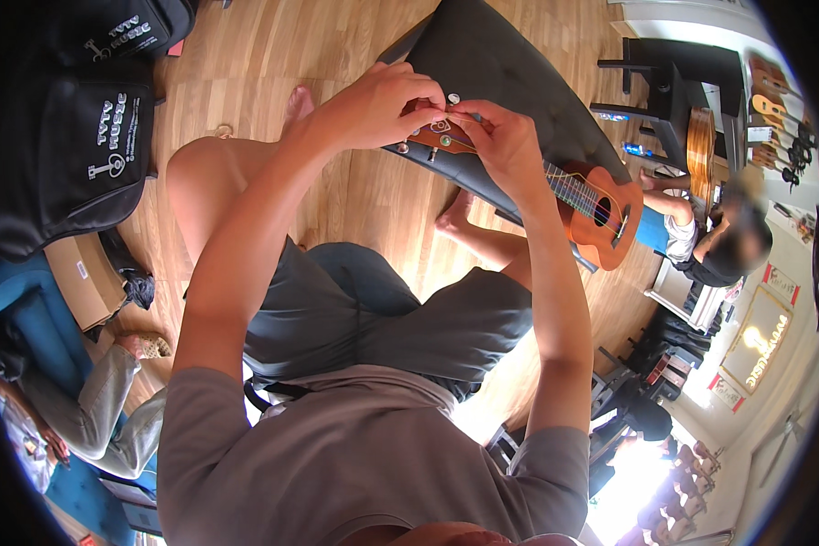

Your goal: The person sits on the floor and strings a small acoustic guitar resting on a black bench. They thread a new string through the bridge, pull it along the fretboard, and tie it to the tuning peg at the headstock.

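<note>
A brown ukulele (589,238) lies on a black padded bench (510,68), its body to the right and its headstock (439,136) to the left. Above the headstock, my left hand (379,105) is closed, thumb and forefinger pinched on a thin, pale ukulele string (465,117). Close to its right, my right hand (503,141) pinches the same string between thumb and fingers. Tuning pegs stick out around the headstock. The right hand and forearm hide part of the neck.
Black padded bags (73,150) and a cardboard box (85,280) stand at left, near another seated person's legs (109,414). At right, a person (728,227) sits by a guitar (700,150). Small guitars (768,106) hang on the wall. Wooden floor (273,45) surrounds the bench.
</note>
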Available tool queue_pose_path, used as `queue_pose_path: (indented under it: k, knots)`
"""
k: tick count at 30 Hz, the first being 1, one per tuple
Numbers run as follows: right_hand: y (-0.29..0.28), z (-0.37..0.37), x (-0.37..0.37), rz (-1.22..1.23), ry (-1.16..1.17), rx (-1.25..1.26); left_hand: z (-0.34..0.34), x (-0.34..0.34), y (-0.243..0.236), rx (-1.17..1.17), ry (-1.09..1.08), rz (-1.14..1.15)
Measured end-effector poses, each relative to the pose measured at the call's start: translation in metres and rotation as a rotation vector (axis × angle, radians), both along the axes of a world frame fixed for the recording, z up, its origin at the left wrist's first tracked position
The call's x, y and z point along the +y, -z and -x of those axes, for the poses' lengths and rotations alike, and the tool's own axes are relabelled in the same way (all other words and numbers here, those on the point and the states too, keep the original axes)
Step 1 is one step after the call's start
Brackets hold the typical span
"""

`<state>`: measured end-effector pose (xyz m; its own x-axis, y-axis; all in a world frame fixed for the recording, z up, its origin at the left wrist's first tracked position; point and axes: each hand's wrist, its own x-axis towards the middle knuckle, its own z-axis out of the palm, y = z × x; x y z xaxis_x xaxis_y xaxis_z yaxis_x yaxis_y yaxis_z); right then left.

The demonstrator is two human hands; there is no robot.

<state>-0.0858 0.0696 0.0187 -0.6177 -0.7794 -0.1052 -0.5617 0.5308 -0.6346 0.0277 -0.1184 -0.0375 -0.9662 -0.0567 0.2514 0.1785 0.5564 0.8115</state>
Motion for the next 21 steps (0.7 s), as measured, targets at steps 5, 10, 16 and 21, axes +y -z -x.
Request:
queue_pose_path:
  k: [5, 10, 16, 21]
  knots:
    - [0.002, -0.001, 0.007, 0.032, -0.027, 0.163, -0.002, 0.008, -0.010, 0.033, -0.031, -0.045]
    - [0.009, -0.001, 0.009, 0.116, -0.089, 0.336, -0.003, 0.010, -0.005, 0.069, -0.036, 0.032]
    - [0.009, -0.002, 0.015, 0.096, -0.066, 0.365, -0.012, 0.023, -0.016, 0.071, -0.162, 0.141]
    - [0.011, -0.006, 0.016, 0.140, -0.049, 0.374, -0.021, 0.029, -0.011, 0.140, -0.225, 0.288]
